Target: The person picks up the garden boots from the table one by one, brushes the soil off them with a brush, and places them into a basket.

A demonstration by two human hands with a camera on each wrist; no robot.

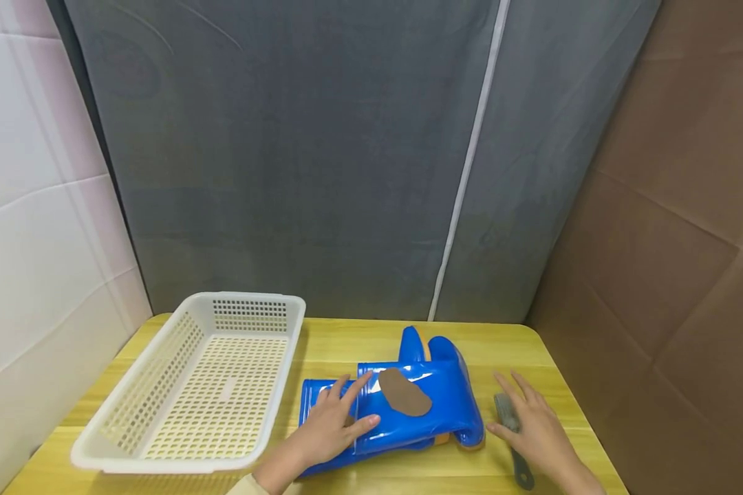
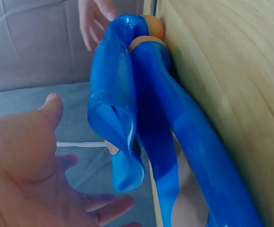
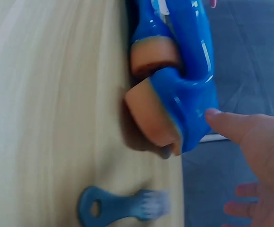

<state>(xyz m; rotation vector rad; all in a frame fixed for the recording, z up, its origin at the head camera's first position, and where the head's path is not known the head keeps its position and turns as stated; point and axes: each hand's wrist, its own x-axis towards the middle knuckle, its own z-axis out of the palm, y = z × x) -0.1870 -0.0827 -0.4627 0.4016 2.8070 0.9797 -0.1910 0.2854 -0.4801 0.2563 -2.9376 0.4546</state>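
Observation:
Two glossy blue rain boots lie on their sides in the head view, the upper boot point(image 1: 452, 392) stacked partly over the lower boot point(image 1: 311, 393). Brown patches mark them, the largest brown patch point(image 1: 404, 393) on the upper shaft. Over the shaft openings spreads my left hand point(image 1: 331, 427), fingers apart; the left wrist view shows a gap between palm and boots. My right hand point(image 1: 537, 432) hovers at the right with loose fingers, thumb near the upper boot's orange-soled end. Beneath it lies a grey-green brush point(image 3: 115, 208), partly covered in the head view.
A white perforated plastic basket point(image 1: 271, 412) stands at the left of the yellow wooden table point(image 1: 347, 337). A grey curtain point(image 1: 297, 172) hangs behind the table, with a white wall sheet point(image 1: 43, 240) at the left and brown cloth point(image 1: 675, 275) at the right.

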